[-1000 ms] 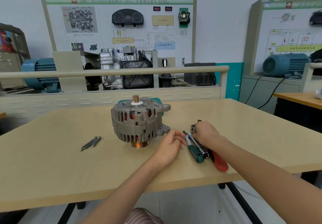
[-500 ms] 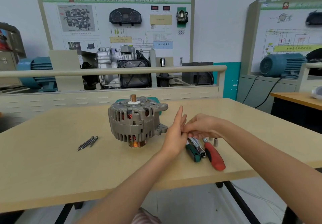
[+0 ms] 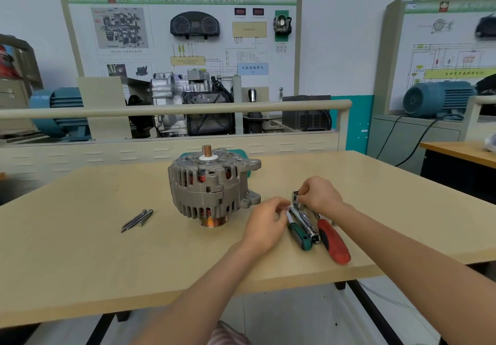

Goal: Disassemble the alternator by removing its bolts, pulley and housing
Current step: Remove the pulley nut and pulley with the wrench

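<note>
The alternator stands pulley-down on the tabletop, w/ removed bolts lying apart to its left. The right hand pinches a socket above the tools; the left hand has fingers curled at the shaft end of the green-handled driver — whether it grips it cannot be told. Risks: the small socket slips from the pinch and rolls off the edge; a poor seat on the red-handled ratchet could round the pulley nut — probable, not certain.
</note>
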`<state>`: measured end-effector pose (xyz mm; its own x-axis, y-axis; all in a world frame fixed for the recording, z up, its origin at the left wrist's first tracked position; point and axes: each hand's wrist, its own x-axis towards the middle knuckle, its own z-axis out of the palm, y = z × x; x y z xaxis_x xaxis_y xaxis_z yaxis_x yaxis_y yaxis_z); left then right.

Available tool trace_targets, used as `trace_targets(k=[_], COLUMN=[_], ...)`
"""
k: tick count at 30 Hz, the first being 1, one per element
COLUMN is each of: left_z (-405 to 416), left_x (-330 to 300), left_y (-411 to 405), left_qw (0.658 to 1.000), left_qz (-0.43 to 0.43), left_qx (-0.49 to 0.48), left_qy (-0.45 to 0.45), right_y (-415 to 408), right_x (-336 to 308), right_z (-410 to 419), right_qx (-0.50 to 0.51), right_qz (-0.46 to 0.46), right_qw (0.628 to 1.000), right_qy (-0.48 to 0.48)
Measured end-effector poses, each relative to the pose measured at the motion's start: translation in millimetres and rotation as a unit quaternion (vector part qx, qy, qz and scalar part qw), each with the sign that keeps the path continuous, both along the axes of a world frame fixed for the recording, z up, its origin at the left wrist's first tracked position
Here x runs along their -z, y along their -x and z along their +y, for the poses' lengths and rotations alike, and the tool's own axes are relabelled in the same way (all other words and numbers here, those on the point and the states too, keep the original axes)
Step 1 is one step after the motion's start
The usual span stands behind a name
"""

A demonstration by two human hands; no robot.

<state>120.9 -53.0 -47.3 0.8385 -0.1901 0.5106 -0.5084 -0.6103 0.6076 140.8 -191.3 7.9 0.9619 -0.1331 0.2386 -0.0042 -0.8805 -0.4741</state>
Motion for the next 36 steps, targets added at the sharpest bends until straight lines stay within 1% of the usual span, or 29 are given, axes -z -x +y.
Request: trace_targets(k=[4,11,17,18,22,24,28,30,33,36], left_z=[-0.5,-0.7,0.9,1.3,2.0,2.3,3.3,3.3,2.8,3.9], left_x=[1.2,-0.4,0.9,0.7,0.6,0.4,0.0,-1.0,-1.0,-1.1], left_y=[1.4,4.6,2.6,2.3,1.8,2.8,4.8,6.7,9.8,9.6], left_qw=[0.999,0.998,0.999,0.999,1.000,1.000,1.000,1.000,0.998,0.997], left_qz=[-0.030,-0.033,-0.028,-0.025,-0.020,-0.020,-0.017,-0.018,-0.007,0.007], left_qx=[0.008,0.000,-0.008,-0.011,-0.016,-0.015,-0.009,0.012,0.055,0.062], left_qy=[-0.043,-0.051,-0.030,-0.023,-0.006,-0.009,-0.011,-0.017,-0.043,-0.041], right_y=[1.0,4.8,10.3,12.7,23.1,27.9,29.9,27.4,23.3,22.5], right_x=[6.0,14.3,2.4,-1.6,-12.5,-13.4,-9.2,-8.5,-9.1,-8.5], right_z=[4.7,5.2,5.9,5.0,3.8,6.0,8.9,10.3,12.2,14.0], right_qx=[0.054,0.066,0.066,0.060,-0.012,-0.034,-0.043,-0.042,-0.046,-0.040], right_qz=[0.010,-0.015,-0.016,-0.005,0.110,0.145,0.137,0.136,0.158,0.152], right_qw=[0.996,0.989,0.989,0.990,0.987,0.980,0.980,0.981,0.977,0.978], right_qy=[0.071,0.133,0.131,0.128,0.119,0.130,0.136,0.135,0.132,0.137])
